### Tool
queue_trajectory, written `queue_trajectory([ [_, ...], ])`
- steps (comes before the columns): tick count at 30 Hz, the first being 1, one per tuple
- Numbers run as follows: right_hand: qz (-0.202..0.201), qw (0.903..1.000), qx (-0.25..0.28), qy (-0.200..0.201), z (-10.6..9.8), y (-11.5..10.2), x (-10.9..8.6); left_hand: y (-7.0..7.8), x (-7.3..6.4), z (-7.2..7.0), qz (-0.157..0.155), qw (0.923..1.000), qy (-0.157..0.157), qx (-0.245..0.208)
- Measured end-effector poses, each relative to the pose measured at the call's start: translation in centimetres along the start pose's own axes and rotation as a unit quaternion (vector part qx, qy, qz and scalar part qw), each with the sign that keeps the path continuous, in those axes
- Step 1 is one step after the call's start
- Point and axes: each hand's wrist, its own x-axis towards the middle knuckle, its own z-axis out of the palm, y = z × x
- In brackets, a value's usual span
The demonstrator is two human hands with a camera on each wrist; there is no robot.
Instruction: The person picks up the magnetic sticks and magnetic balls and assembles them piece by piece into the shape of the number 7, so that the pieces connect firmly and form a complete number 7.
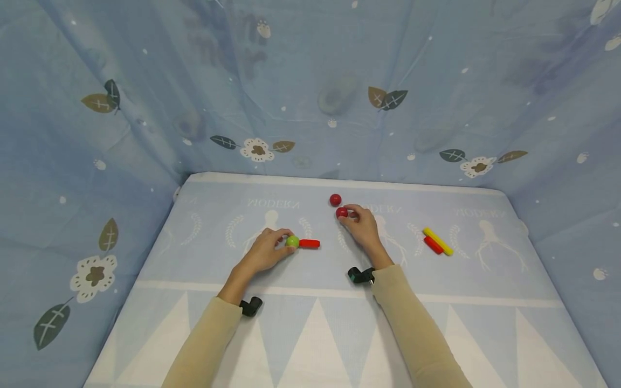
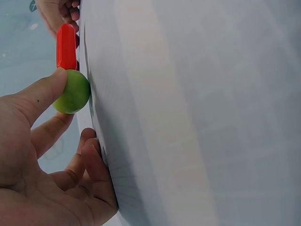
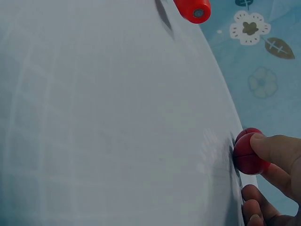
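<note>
My left hand (image 1: 266,251) pinches a green ball (image 1: 292,242) between thumb and finger. A red rod (image 1: 309,243) extends from the ball's right side; in the left wrist view the ball (image 2: 75,92) and rod (image 2: 66,46) meet end to end. To the right and farther back, my right hand (image 1: 361,226) pinches a dark red ball (image 1: 342,212), which the right wrist view shows at the tabletop under the thumb. Just behind it sits a second red ball (image 1: 335,200). The rod's free end (image 3: 198,12), with a grey metal-looking disc, shows in the right wrist view.
A yellow rod (image 1: 438,241) and a short red rod (image 1: 433,245) lie side by side on the right of the table. The patterned cloth (image 1: 310,334) covers the tabletop. Blue printed curtains (image 1: 301,97) hang behind and at both sides.
</note>
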Motion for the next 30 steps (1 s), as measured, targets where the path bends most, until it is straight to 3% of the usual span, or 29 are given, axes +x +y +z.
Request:
queue_trajectory([
  [11,0.002,1.0,-0.001,-0.001,-0.4,-0.6,-0.8,0.2,-0.2,-0.1,-0.001,1.0,-0.002,-0.001],
  [30,0.024,0.9971,0.037,-0.062,-2.1,-2.3,-5.5,-0.2,0.1,0.2,-0.005,1.0,-0.002,0.002],
])
